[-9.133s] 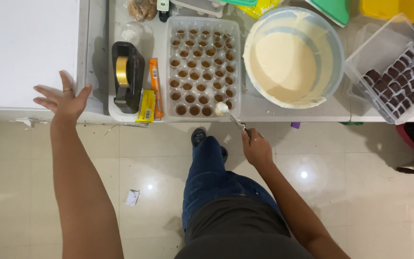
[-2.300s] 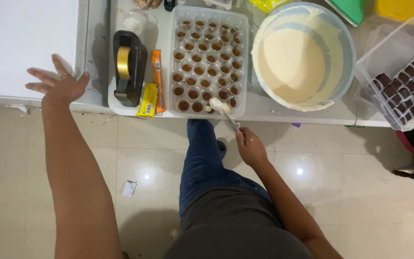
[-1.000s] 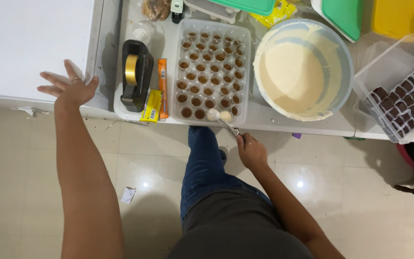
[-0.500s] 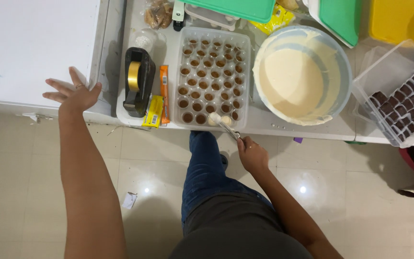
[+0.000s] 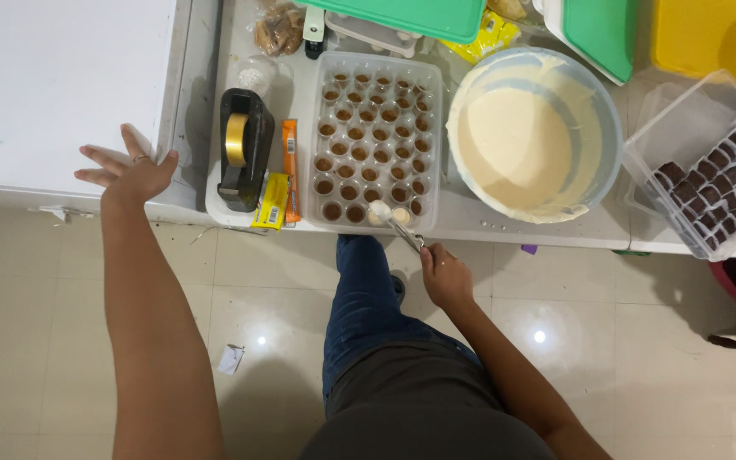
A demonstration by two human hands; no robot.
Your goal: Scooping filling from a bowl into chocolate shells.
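My right hand (image 5: 445,274) grips a metal spoon (image 5: 395,225) whose tip, loaded with cream batter, rests at the near edge of a clear tray (image 5: 374,141) of several small brown-filled cups. A large bowl of cream batter (image 5: 531,148) sits just right of that tray. My left hand (image 5: 129,168) lies flat with fingers spread on the edge of a white surface (image 5: 53,85), holding nothing.
A black tape dispenser (image 5: 244,146) and two snack wrappers (image 5: 281,177) lie left of the tray. A clear box of chocolate squares (image 5: 713,187) is at the right. Green lids (image 5: 423,14) and a yellow container (image 5: 705,36) line the back. Tiled floor lies below.
The view shifted so the table sits lower in frame. The spoon tip has stayed over the tray's near row, moving slightly right. My left hand stays spread on the white surface.
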